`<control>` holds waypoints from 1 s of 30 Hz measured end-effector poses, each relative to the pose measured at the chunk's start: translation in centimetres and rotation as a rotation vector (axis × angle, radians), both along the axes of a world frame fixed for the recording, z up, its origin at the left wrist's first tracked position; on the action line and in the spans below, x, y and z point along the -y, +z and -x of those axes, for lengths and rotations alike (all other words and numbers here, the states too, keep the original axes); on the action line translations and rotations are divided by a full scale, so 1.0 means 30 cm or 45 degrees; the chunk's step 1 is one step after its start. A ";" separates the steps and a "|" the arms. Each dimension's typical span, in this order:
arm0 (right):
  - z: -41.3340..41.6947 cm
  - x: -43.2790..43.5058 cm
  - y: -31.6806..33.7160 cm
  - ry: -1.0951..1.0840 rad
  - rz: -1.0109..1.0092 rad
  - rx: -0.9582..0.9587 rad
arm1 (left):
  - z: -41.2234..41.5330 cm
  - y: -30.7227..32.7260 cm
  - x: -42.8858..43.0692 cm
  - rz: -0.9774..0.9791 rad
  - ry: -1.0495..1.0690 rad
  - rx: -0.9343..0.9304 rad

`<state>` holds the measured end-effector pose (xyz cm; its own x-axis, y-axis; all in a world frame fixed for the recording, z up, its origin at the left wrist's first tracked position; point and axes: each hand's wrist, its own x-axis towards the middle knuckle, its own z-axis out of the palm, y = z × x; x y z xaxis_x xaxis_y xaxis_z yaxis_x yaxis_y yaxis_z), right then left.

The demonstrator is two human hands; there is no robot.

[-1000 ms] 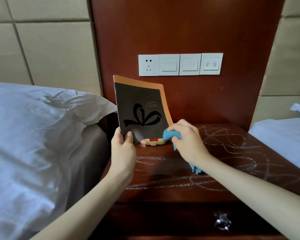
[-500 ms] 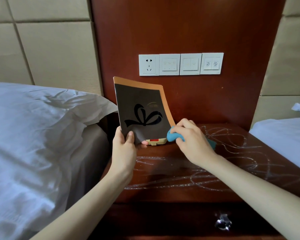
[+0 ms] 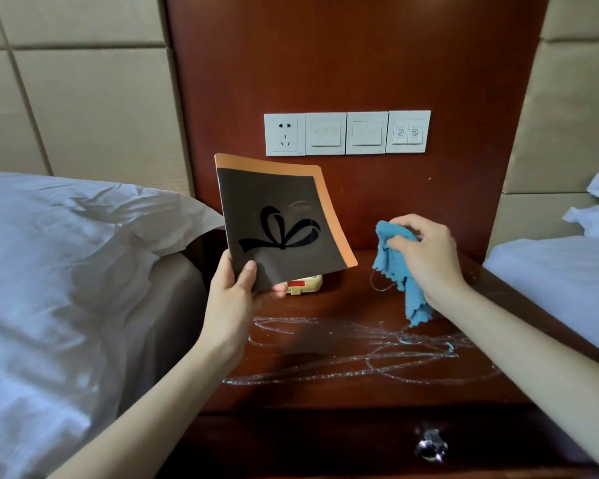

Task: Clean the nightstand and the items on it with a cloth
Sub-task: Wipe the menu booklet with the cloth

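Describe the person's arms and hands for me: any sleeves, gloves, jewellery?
No sleeves show: the left forearm and right forearm are bare up to the frame edge. The left hand and right hand wear no gloves, and no ring, watch or bracelet is visible.

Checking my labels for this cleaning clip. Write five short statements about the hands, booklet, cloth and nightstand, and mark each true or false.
1. The left hand holds the dark booklet by its lower corner. True.
2. The right hand presses the blue cloth flat on the nightstand. False: the cloth hangs bunched from that hand.
3. Wet-looking streaks cross the nightstand top. True.
4. The booklet lies flat on the nightstand. False: it is held up, off the top.
5. A plug sits in the wall socket. False: the socket is empty.
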<state>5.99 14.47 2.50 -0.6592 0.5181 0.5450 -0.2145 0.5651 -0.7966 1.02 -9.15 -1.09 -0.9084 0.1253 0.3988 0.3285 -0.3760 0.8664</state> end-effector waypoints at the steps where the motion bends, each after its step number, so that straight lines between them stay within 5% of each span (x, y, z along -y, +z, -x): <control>1: -0.003 0.015 0.009 0.066 0.089 -0.019 | 0.001 0.000 0.002 0.002 -0.021 -0.004; 6: -0.025 0.088 0.054 0.328 0.539 -0.034 | 0.013 0.012 0.032 0.260 0.024 -0.285; 12: -0.037 0.129 0.070 0.417 1.062 0.076 | 0.028 0.024 0.105 1.326 0.740 -1.161; 15: -0.039 0.118 0.067 0.486 1.179 0.173 | 0.037 0.004 0.120 1.413 0.774 -1.247; 22: -0.056 0.082 0.047 0.545 0.887 0.244 | 0.030 0.020 0.084 0.889 0.627 -1.035; 26: -0.057 0.074 0.040 0.530 0.860 0.253 | 0.029 0.051 0.071 0.252 0.114 -0.281; 30: -0.057 0.098 0.036 0.551 0.839 0.269 | 0.004 0.050 0.061 -0.177 -0.370 0.143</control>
<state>7.69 11.54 3.57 -0.9292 0.3649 0.0589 -0.1141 -0.1316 -0.9847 0.90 -10.98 0.41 -0.8819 0.3368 0.3300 0.0958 -0.5573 0.8248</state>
